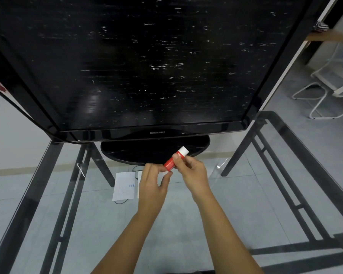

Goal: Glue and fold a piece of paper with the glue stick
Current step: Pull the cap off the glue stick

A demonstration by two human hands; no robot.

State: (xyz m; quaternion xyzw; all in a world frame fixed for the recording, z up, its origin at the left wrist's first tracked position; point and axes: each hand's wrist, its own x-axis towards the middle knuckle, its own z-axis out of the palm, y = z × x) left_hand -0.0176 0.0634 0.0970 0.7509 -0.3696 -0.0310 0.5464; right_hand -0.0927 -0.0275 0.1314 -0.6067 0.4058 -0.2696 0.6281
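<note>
Red plastic glue stick [169, 165], white cap [183, 151] on, held in the air above the glass table [246, 204], in front of the black TV stand base [147, 153]. Right hand [191, 172] curls thumb and fingers round its middle; left hand [151, 180] pinches the lower end with curled fingertips. Stick looks light, rigid, smooth, likely slippery; grip the barrel, pull the cap. White printed paper slip [124, 185] lies flat on the glass, partly under the left hand: thin, floppy, likely to slide. Big black Samsung television [147, 66] crowds the far side; white metal chair [325, 95] well apart.
</note>
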